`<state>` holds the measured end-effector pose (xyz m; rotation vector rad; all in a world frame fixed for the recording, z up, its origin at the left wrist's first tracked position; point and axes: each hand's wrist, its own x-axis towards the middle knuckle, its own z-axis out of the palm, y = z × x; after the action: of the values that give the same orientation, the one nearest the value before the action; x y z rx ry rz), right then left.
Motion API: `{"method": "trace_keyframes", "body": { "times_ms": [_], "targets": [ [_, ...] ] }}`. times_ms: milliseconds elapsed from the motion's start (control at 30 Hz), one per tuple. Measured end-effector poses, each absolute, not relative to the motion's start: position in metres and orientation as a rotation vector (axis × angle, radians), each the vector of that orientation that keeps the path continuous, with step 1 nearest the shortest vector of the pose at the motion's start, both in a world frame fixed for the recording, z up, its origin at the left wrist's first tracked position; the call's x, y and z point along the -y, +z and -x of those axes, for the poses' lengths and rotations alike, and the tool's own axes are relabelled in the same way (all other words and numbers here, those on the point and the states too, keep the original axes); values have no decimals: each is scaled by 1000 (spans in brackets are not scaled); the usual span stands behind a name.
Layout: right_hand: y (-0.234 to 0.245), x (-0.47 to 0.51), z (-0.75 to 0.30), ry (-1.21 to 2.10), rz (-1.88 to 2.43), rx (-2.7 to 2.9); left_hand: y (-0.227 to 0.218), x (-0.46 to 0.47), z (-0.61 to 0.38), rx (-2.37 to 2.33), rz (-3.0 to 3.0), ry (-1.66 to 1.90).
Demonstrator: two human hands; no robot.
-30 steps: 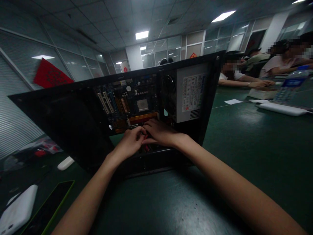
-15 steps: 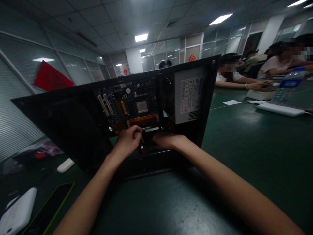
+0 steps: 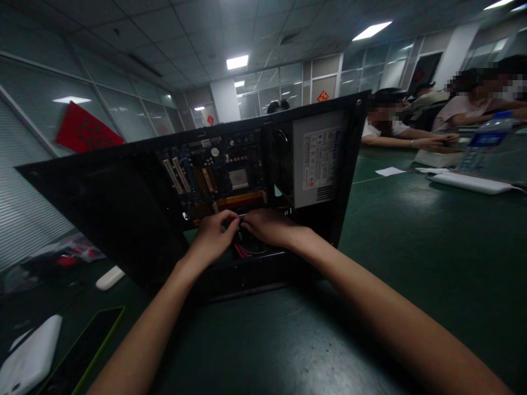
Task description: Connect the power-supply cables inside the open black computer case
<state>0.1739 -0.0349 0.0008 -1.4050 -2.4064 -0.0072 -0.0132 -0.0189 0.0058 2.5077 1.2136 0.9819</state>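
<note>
An open black computer case [image 3: 255, 272] stands tilted in front of me, its inside facing me. The motherboard [image 3: 247, 159] is at its upper middle, with the grey power supply [image 3: 300, 164] to the right. My left hand [image 3: 212, 233] reaches in below the board, thumb and forefinger pinched on what looks like a thin cable. My right hand [image 3: 269, 226] is beside it, fingers bent and pressed together, tips close to the left fingertips; what they hold is hidden. Red and dark cables [image 3: 242, 250] loop beneath both hands.
The case stands on a green table [image 3: 411, 263]. At left lie a white device [image 3: 35, 351], a dark green-edged slab [image 3: 88, 343] and a small white object [image 3: 110, 278]. Toward the right are a water bottle [image 3: 488, 140], a white bar [image 3: 473, 182], paper [image 3: 390, 171] and seated people.
My right hand has moved left and slightly up, to my left fingertips. The small white connector seen below my left hand is out of sight, and more red cable shows.
</note>
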Motion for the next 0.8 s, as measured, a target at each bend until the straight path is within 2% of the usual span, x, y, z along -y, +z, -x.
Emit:
{"method": "trace_keyframes", "body": {
  "times_ms": [200,567,800],
  "targets": [
    [8,36,-173,-163,1292,2144,22,24,15,-1064,-2256,1101],
    [0,29,-175,-149,1147,2088,59,62,24,-908,-2103,642],
    [3,35,-180,61,744,2231,61,68,23,-983,-2074,991]
  ]
}}
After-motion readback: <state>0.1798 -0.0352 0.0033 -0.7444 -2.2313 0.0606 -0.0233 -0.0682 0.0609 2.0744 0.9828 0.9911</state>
